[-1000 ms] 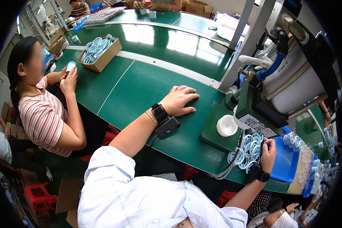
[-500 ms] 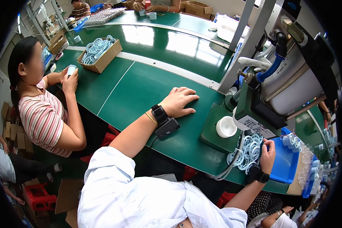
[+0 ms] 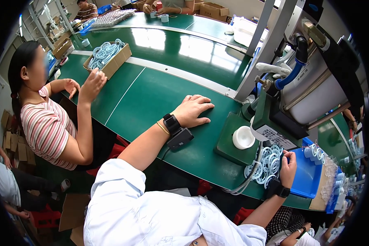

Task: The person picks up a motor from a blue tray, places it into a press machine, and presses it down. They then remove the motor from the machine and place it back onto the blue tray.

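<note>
My left hand [image 3: 191,110] lies palm down on the green work surface [image 3: 145,92], fingers spread and holding nothing. To its right is a press with a green base [image 3: 227,144], on which a round white holder [image 3: 244,137] stands. Beside that base lies a pile of light-blue plastic rings [image 3: 267,164]. My right hand [image 3: 288,169] is at the pile's right side, next to a blue tray [image 3: 309,180]. Its fingers are curled closed; whatever they may hold is hidden. Both wrists wear black straps with small devices.
The press cylinder [image 3: 311,88] rises at the right, with cables [image 3: 250,178] hanging by the rings. Light-blue cups [image 3: 314,153] stand at the tray's far end. A co-worker [image 3: 49,119] sits at the left by a cardboard box [image 3: 117,61] of rings. A conveyor belt [image 3: 160,51] runs behind.
The co-worker's hands have parted: the cup they held has gone from them, and one hand is now near the ring box. A cup on the belt has shifted slightly right. My hands stay put.
</note>
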A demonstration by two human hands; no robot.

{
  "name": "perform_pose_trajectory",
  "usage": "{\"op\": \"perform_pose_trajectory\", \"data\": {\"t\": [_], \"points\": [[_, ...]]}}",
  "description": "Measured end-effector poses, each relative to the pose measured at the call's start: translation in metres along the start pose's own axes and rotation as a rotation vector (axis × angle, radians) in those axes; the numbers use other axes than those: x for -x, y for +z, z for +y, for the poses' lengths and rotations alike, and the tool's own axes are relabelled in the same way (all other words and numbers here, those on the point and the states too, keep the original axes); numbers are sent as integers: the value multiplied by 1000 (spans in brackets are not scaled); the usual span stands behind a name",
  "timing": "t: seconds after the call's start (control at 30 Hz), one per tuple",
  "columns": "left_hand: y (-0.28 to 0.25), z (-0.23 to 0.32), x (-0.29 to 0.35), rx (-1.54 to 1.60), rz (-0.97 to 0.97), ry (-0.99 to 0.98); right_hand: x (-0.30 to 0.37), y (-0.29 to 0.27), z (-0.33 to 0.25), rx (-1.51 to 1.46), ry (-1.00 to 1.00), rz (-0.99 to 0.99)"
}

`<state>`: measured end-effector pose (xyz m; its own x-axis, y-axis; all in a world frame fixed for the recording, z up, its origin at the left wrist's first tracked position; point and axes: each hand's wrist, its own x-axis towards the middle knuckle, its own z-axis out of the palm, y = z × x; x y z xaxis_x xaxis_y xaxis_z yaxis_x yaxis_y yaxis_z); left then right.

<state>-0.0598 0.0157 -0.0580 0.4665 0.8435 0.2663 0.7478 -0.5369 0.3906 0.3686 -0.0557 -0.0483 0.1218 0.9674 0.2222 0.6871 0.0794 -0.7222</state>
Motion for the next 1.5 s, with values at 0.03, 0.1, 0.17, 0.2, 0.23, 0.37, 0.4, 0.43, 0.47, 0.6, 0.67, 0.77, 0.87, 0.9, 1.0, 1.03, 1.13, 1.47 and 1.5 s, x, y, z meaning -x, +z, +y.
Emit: {"op": "perform_pose_trajectory", "data": {"t": [0.03,0.1,0.17,0.2,0.23,0.37,0.4,0.43,0.47,0.6,0.67,0.77,0.87,0.9,1.0,1.03,1.13,1.47,1.5], "points": [[0,0,0,1,-2,-1,0,0,0,-1,-3,0],[0,-1,1,0,-2,-7,-1,1,1,-7,-11,-3],[-1,-1,2,-26,23,5,-2,3,3,-26,-23,10],[-1,-1,2,-42,36,8,-3,4,4,-45,-33,25],[-2,-2,1,-48,39,-1,-4,5,6,-64,-45,38],[-12,-7,4,80,58,-5,-3,3,9,-44,-52,43],[-20,-12,9,91,119,-26,-3,3,8,-53,-67,34],[-30,-14,14,105,177,-44,-3,3,8,-39,-60,32],[-40,-17,19,119,234,-61,-2,3,8,-25,-52,30],[-104,-57,67,-289,296,-185,0,2,11,3,-41,25],[-134,-82,99,-410,253,-337,-1,2,10,10,-37,21],[-154,-130,150,-284,184,-354,-2,3,6,22,-34,10],[-155,-131,170,159,158,-514,-3,3,10,27,-30,14],[-150,-129,172,163,151,-511,-2,2,10,31,-29,18],[-134,-94,156,73,139,-683,1,-2,11,13,-40,21],[-125,-92,156,90,115,-657,3,-6,9,6,-44,28],[-103,-94,160,-164,304,-414,-4,3,-4,-47,-37,-1],[-38,67,15,631,163,-81,-1,2,4,-76,-5,140],[-29,78,5,640,165,-3,0,1,4,-70,-4,144]]}}
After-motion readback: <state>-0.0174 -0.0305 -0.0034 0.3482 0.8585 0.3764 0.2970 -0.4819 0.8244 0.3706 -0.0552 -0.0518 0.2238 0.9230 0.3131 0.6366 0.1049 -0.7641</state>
